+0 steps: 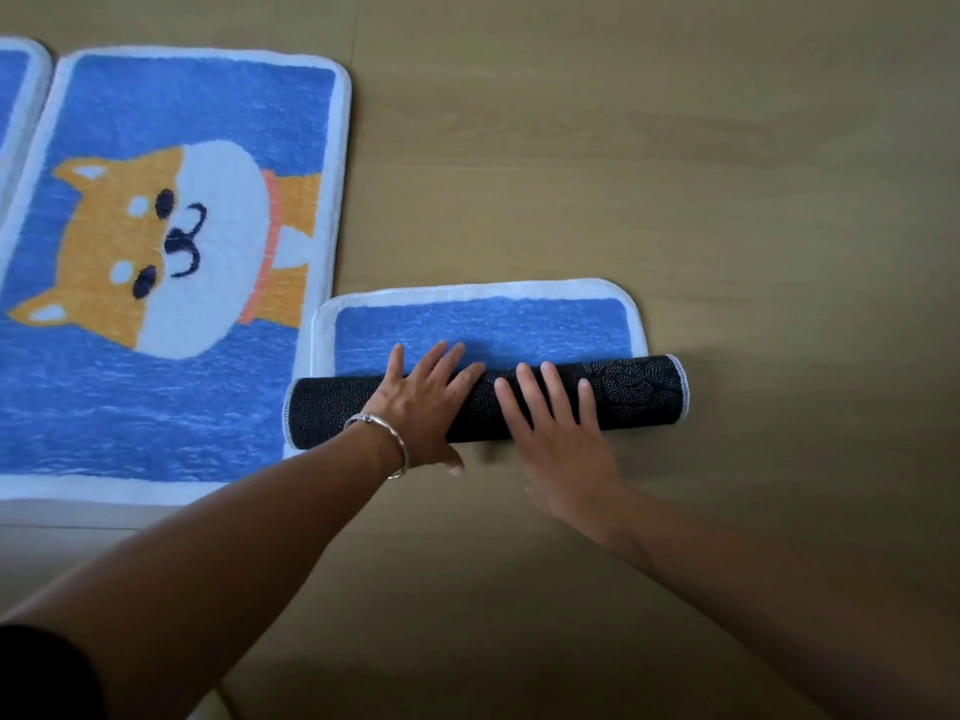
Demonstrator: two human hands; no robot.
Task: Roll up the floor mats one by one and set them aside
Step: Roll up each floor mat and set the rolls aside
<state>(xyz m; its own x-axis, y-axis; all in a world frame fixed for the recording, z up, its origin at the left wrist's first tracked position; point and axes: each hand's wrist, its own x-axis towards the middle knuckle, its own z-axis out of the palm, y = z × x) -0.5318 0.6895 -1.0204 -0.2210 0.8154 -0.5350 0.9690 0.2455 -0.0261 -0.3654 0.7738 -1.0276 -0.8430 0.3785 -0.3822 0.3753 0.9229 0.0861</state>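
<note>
A blue floor mat with a white border lies on the wooden floor, most of it wound into a roll (634, 392) that shows its black dotted underside. A short flat strip (483, 324) of the same mat still lies beyond the roll. My left hand (421, 407), with a silver bracelet on the wrist, presses flat on the roll's left half, fingers spread. On the roll's middle rests my right hand (556, 423), palm down with the fingers apart. Neither hand grips the mat.
A second blue mat with an orange and white dog picture (171, 262) lies flat to the left, its edge touching the rolled mat's left end. The edge of a third blue mat (15, 96) shows at the far left. Bare wooden floor (675, 148) surrounds them.
</note>
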